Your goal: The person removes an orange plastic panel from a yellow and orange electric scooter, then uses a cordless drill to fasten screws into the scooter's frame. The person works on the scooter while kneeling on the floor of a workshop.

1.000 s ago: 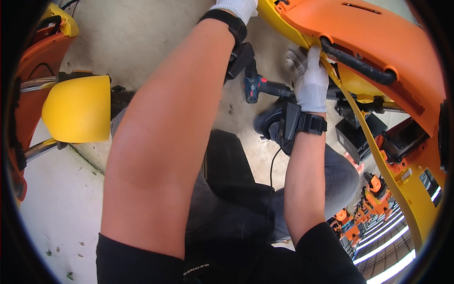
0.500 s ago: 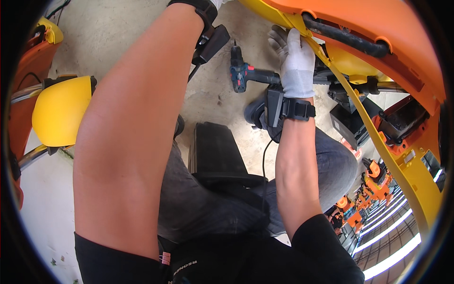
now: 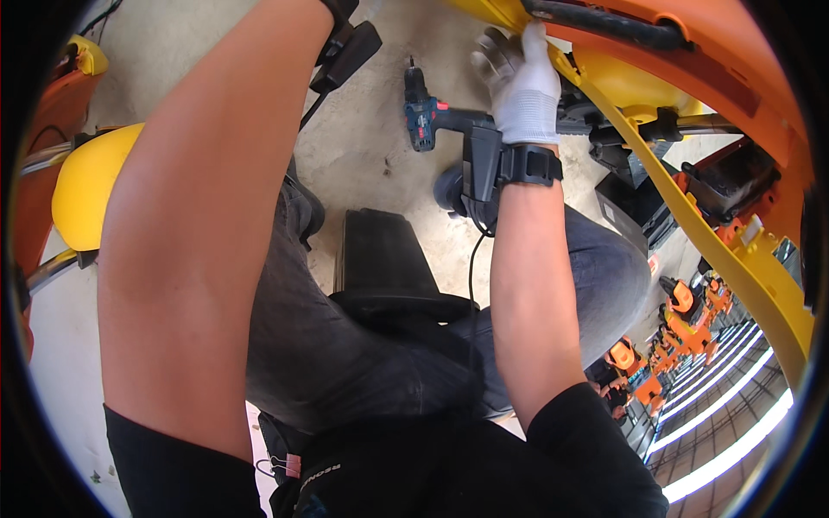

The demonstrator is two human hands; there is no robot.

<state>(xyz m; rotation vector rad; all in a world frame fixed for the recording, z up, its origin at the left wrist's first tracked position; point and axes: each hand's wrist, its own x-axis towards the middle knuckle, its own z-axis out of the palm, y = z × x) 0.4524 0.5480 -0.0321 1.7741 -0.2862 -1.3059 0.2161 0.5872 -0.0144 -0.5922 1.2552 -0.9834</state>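
— What is the right hand (image 3: 521,82) doing?
— Gloved in white, it meets the edge of the yellow panel (image 3: 764,293): thumb raised against the rim, other fingers loosely bent. From where I stand, I cannot tell whether it grips.
— Where does the panel lie?
— At the person's right, a curved band bordering the orange shell (image 3: 734,69), which carries a black handle (image 3: 596,22).
— And the left hand?
— Out of sight beyond the outstretched left forearm (image 3: 190,216); its state cannot be told.
— What lies nearby?
— A dark blue drill (image 3: 420,116) on the floor (image 3: 371,164), just left of the right hand, its grip partly hidden by the black box (image 3: 481,160) at the right wrist.
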